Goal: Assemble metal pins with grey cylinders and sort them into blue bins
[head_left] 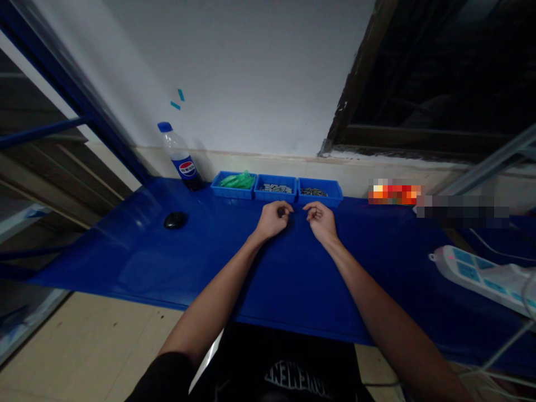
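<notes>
My left hand [274,219] rests on the blue table with its fingers loosely curled and a gap between thumb and fingertips; nothing shows in it. Facing it, my right hand [321,219] is half curled too, fingertips turned inward, with no object visible. The two hands are a short distance apart. Just beyond them stand three blue bins in a row. The left bin [232,192] holds a green plastic bag [238,180]. Small metal parts [277,188] lie in the middle bin [274,196]. Thin metal pieces [314,192] fill part of the right bin [322,200].
A cola bottle [184,162] with a blue cap stands at the back left, and a black computer mouse [175,220] lies in front of it. At the right is a white power strip [481,273]. A wall rises behind the blue table [293,279].
</notes>
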Tool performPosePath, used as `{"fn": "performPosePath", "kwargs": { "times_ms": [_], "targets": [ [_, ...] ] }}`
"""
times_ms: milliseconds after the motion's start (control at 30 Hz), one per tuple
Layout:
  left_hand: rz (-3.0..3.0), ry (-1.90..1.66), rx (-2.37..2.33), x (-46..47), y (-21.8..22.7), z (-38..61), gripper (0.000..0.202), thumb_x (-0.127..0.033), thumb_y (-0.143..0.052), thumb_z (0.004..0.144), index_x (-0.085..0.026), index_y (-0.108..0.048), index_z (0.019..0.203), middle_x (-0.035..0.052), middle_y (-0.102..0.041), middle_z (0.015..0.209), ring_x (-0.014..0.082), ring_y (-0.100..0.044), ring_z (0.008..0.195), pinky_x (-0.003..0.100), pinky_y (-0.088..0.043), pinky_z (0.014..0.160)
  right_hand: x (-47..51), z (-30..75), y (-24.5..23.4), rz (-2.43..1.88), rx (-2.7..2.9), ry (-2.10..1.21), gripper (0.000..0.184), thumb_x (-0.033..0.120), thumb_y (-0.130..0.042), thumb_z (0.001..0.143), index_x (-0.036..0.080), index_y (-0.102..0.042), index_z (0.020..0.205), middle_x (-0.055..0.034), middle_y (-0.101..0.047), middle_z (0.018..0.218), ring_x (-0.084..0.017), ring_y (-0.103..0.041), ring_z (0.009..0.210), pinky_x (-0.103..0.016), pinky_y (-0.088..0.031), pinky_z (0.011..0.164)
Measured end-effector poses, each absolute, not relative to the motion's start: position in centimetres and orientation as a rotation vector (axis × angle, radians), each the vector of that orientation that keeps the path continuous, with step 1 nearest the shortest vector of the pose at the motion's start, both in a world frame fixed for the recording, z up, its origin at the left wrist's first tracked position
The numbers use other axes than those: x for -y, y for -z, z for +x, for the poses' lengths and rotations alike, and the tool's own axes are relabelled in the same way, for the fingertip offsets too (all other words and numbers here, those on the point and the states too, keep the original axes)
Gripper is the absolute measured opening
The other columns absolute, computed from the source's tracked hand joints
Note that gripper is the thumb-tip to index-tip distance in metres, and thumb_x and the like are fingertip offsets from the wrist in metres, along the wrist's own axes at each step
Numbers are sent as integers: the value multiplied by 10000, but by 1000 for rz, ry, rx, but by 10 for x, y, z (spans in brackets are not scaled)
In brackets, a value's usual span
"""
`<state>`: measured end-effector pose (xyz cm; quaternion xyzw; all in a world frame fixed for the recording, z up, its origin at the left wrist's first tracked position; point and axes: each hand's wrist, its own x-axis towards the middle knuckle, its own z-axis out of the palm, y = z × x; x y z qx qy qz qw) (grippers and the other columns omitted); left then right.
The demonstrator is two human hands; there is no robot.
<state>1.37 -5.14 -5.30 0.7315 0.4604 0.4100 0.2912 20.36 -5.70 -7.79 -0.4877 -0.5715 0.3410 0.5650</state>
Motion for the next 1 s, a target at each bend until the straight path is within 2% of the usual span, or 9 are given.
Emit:
{"fn": "performPosePath", "kwargs": {
  "times_ms": [133, 233, 400, 600, 767, 900, 1000],
  "targets": [
    [1904, -1142, -1280, 51, 52, 11, 351, -1, -484, 638, -166, -737, 816, -18, -669, 658, 139, -598, 617, 235, -434, 646, 56, 208, 73, -1205, 1302, -765, 392, 202, -421, 435, 240, -629, 765, 64, -502, 528, -169, -506, 546, -282, -380, 573],
    [1838, -1154, -1314, 50, 49, 8, 306, -25, -470, 600, -173, -693, 748, -32, -611, 570, 142, -557, 563, 237, -396, 601, 56, 211, 68, -1229, 1304, -739, 350, 204, -421, 437, 257, -596, 735, 68, -483, 493, -177, -487, 515, -293, -371, 561],
    [1739, -1212, -1291, 45, 51, 5, 227, -47, -470, 551, -189, -607, 664, -52, -558, 528, 127, -506, 510, 233, -338, 553, 56, 211, 65, -1255, 1295, -709, 314, 201, -426, 437, 269, -566, 709, 68, -474, 467, -175, -450, 473, -298, -346, 531],
    [1686, -1253, -1325, 42, 52, 7, 169, -59, -471, 570, -188, -577, 590, -61, -469, 489, 105, -392, 474, 235, -259, 522, 56, 211, 66, -1266, 1304, -688, 271, 179, -450, 465, 272, -548, 700, 74, -453, 458, -173, -432, 463, -298, -343, 526],
    [1721, -1231, -1278, 46, 51, 10, 175, -34, -473, 564, -191, -549, 582, -66, -471, 490, 107, -419, 483, 232, -271, 524, 59, 207, 66, -1226, 1307, -714, 286, 172, -442, 456, 267, -556, 701, 75, -447, 470, -162, -409, 467, -292, -336, 536],
    [1763, -1179, -1220, 50, 51, 12, 205, -20, -483, 596, -187, -589, 651, -43, -598, 563, 127, -539, 546, 230, -375, 584, 62, 202, 68, -1197, 1301, -741, 319, 170, -454, 486, 250, -612, 751, 66, -501, 533, -163, -498, 529, -280, -379, 568],
    [1852, -1134, -1191, 50, 50, 12, 263, -13, -475, 671, -179, -663, 748, -11, -686, 673, 143, -613, 617, 239, -429, 630, 59, 203, 67, -1184, 1321, -750, 323, 168, -482, 537, 238, -645, 807, 52, -548, 587, -165, -556, 575, -287, -438, 608]
  ]
}}
